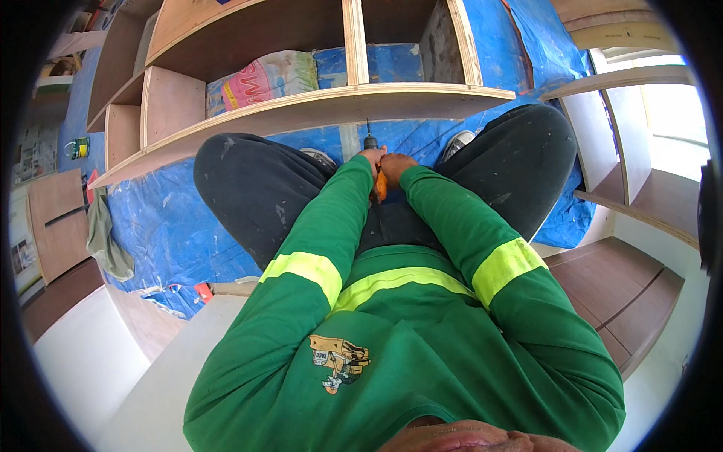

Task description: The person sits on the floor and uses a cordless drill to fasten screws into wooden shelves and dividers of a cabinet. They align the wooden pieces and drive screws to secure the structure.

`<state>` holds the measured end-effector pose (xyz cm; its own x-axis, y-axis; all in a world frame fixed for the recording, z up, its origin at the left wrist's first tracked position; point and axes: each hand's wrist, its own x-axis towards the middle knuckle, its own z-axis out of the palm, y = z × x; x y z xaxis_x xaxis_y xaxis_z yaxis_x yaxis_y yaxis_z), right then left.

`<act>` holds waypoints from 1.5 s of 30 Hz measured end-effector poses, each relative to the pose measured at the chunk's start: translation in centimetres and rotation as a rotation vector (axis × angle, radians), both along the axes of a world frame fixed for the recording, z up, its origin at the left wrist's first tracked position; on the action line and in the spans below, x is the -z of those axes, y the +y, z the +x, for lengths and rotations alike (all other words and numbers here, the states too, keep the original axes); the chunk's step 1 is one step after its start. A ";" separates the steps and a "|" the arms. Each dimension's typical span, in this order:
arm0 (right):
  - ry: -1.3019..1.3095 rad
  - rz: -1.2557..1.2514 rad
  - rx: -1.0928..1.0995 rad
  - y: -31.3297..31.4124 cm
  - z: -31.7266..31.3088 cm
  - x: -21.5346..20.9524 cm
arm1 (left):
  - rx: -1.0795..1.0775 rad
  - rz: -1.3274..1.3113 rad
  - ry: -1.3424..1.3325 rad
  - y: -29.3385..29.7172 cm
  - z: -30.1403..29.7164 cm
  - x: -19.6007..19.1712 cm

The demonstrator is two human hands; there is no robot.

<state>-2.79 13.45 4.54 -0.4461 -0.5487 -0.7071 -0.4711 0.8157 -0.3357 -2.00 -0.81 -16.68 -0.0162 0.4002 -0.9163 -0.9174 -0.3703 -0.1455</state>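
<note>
Left hand (371, 157) and right hand (398, 166) come together in front of the seated person's lap, both closed narrow around a drill (381, 188). The left hand wraps it just behind the dark chuck (369, 142); the right hand, fingers folded, presses in from the other side, touching the left. The drill sits between the two hands, its orange body showing below the fingers and its thin bit (367, 128) pointing away from the person.

Just beyond the drill, a long board (324, 105) forms the near side of a wooden shelf unit (174, 102). Past that board, to the left of the drill, a pink and green bag (275, 79) lies in one compartment. Dark trousers (260, 184) spread to both sides of the drill, with a shoe (456, 145) to its right. Blue sheeting (181, 226) covers the floor around it, and a grey-green cloth (109, 237) lies well to its left.

Most of the drill's handle is hidden by the hands, so how the fingertips and trigger meet cannot be told. Whether the bit touches the board is also hard to make out. The shelf unit is cut off beyond the drill by the upper edge.
</note>
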 end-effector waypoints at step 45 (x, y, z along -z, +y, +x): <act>0.044 0.026 0.080 0.4 -1.4 1.1 | 0.093 -0.207 0.008 1.8 -2.6 -4.7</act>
